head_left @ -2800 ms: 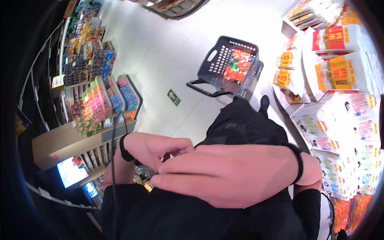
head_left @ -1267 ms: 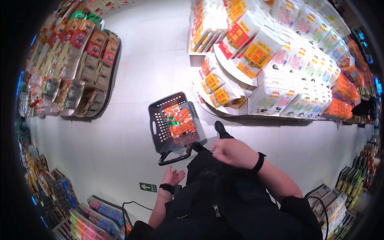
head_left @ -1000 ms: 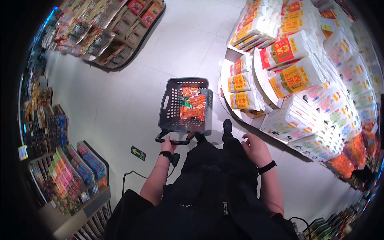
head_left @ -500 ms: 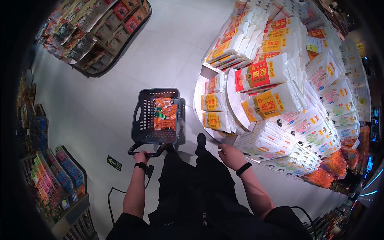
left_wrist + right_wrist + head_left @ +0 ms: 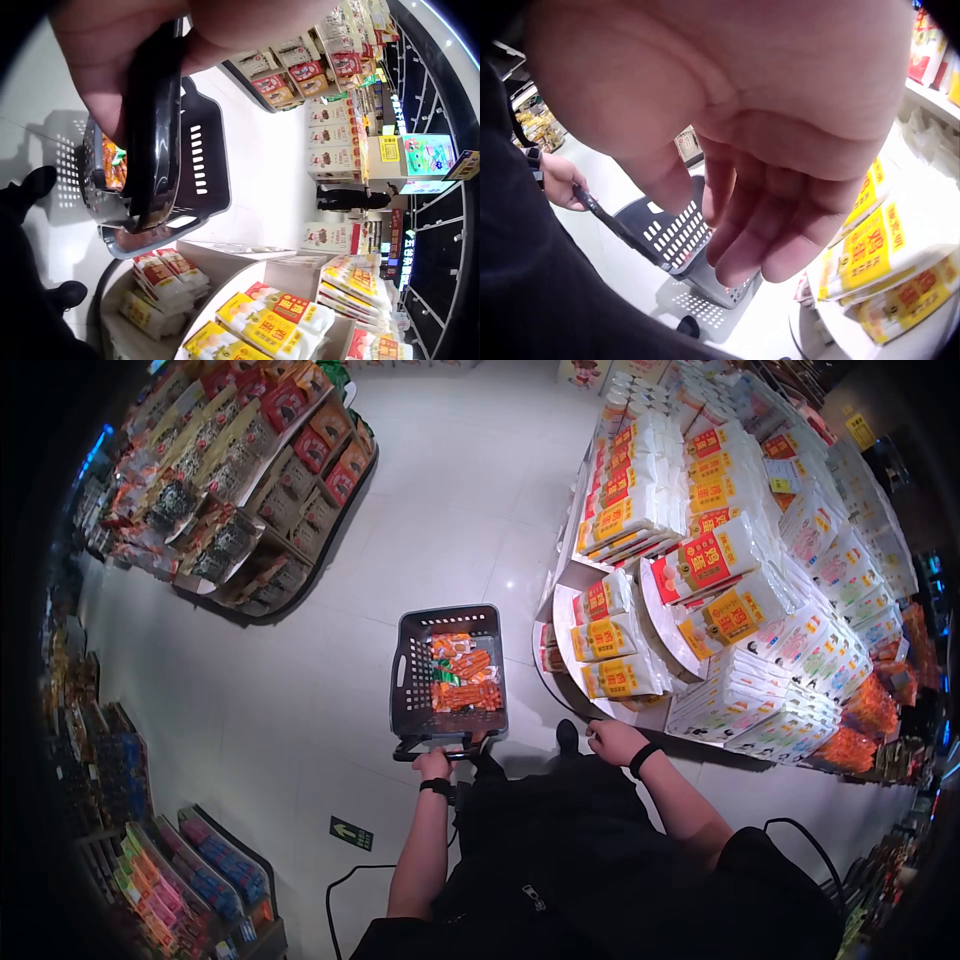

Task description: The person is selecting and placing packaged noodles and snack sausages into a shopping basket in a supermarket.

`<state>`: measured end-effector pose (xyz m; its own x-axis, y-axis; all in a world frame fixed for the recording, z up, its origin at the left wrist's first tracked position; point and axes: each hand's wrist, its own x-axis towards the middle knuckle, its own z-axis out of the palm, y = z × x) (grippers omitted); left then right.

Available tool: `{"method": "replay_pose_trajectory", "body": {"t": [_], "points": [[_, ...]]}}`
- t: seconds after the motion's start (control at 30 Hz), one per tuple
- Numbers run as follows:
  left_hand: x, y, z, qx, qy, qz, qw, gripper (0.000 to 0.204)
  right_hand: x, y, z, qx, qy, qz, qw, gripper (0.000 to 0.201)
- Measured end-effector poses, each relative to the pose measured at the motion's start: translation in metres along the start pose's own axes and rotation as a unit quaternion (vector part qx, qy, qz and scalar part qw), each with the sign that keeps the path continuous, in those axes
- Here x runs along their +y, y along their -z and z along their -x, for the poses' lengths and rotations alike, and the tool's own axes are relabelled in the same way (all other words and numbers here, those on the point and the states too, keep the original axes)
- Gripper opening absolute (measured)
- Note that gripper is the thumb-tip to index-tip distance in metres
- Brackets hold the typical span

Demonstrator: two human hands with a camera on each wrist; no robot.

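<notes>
In the head view a dark grey shopping basket (image 5: 412, 705) stands on the floor just ahead of the person's feet. Orange packets (image 5: 466, 678) and a bit of green packaging lie inside it. The left hand (image 5: 433, 764) grips the basket's black pull handle (image 5: 462, 753); the left wrist view shows fingers and thumb wrapped around that handle (image 5: 156, 127). At the right, the right hand (image 5: 616, 742) hangs beside the leg, apart from the basket. Its fingers (image 5: 754, 232) are loosely curled and hold nothing.
A rounded display (image 5: 665, 630) piled with white, red and yellow bags stands close on the right. Another shelf unit (image 5: 290, 510) with packaged food is at the far left. Low racks (image 5: 190, 880) stand at near left. A green arrow sign (image 5: 351, 833) marks the floor.
Earlier the hands were together before the body. They have parted: the left reached down and took the basket's handle, the right dropped to the side. The view has shifted over the floor and displays.
</notes>
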<state>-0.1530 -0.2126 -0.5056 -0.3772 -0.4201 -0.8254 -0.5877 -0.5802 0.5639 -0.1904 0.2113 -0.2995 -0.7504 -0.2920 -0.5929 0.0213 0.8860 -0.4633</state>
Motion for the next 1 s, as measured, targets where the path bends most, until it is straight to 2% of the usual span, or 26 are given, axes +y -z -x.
{"method": "replay_pose_trajectory", "body": {"t": [0.03, 0.07, 0.17, 0.2, 0.23, 0.33, 0.37, 0.43, 0.5, 0.57, 0.6, 0.63, 0.67, 0.7, 0.77, 0.83, 0.97, 1.0], "points": [[0.009, 0.0, -0.014, -0.039, 0.012, -0.022, 0.999, 0.053, -0.016, 0.0, -0.002, -0.02, -0.003, -0.023, 1.0, 0.027], [0.016, -0.006, -0.028, -0.028, -0.002, 0.017, 0.999, 0.055, -0.024, -0.007, -0.007, -0.03, -0.001, -0.028, 0.999, 0.028], [0.047, -0.025, -0.074, 0.003, -0.038, 0.022, 0.999, 0.056, -0.036, -0.021, -0.017, -0.016, -0.021, -0.001, 1.0, 0.028], [0.071, -0.033, -0.067, 0.017, -0.037, 0.003, 0.999, 0.056, -0.035, -0.019, -0.016, 0.011, -0.019, -0.009, 1.0, 0.028], [0.085, -0.038, -0.082, 0.002, -0.045, 0.008, 0.999, 0.056, -0.042, -0.017, -0.016, 0.05, -0.02, -0.026, 0.998, 0.027], [0.141, -0.051, -0.119, -0.028, -0.071, -0.002, 0.997, 0.055, -0.053, -0.008, -0.018, 0.104, -0.087, -0.118, 0.984, 0.026], [0.16, -0.052, -0.128, -0.021, -0.076, -0.026, 0.997, 0.055, -0.041, -0.02, -0.027, 0.161, -0.065, -0.114, 0.978, 0.023], [0.203, -0.075, -0.14, -0.006, -0.083, -0.071, 0.994, 0.055, -0.042, -0.013, -0.037, 0.159, -0.096, -0.153, 0.971, 0.02], [0.242, -0.09, -0.155, -0.033, -0.058, -0.065, 0.996, 0.047, -0.043, -0.017, -0.058, 0.182, -0.085, -0.184, 0.962, 0.018], [0.271, -0.109, -0.172, -0.025, -0.061, -0.065, 0.996, 0.036, -0.044, -0.015, -0.089, 0.184, -0.074, -0.197, 0.96, 0.018], [0.281, -0.108, -0.199, -0.057, -0.052, -0.064, 0.995, 0.039, -0.044, -0.011, -0.108, 0.187, -0.064, -0.196, 0.961, 0.018], [0.294, -0.112, -0.225, -0.089, -0.044, -0.065, 0.993, 0.045, -0.045, -0.003, -0.131, 0.19, -0.053, -0.197, 0.96, 0.019], [0.313, -0.126, -0.217, -0.051, -0.074, -0.13, 0.987, 0.024, -0.048, 0.014, -0.155, 0.18, -0.066, -0.232, 0.954, 0.02], [0.333, -0.134, -0.22, -0.047, -0.082, -0.171, 0.981, 0.022, -0.052, 0.027, -0.18, 0.186, -0.057, -0.244, 0.95, 0.02], [0.365, -0.141, -0.249, -0.046, -0.071, -0.151, 0.985, 0.041, -0.052, 0.054, -0.235, 0.188, -0.038, -0.248, 0.949, 0.02], [0.404, -0.153, -0.258, -0.058, -0.033, -0.174, 0.982, 0.04, -0.047, 0.086, -0.287, 0.168, -0.054, -0.216, 0.96, 0.02], [0.463, -0.18, -0.291, -0.092, 0.002, -0.246, 0.965, 0.041, -0.031, 0.137, -0.352, 0.111, -0.086, -0.204, 0.969, 0.021], [0.472, -0.194, -0.296, -0.071, -0.02, -0.258, 0.963, 0.04, -0.026, 0.156, -0.361, 0.099, -0.081, -0.21, 0.969, 0.022]]}}
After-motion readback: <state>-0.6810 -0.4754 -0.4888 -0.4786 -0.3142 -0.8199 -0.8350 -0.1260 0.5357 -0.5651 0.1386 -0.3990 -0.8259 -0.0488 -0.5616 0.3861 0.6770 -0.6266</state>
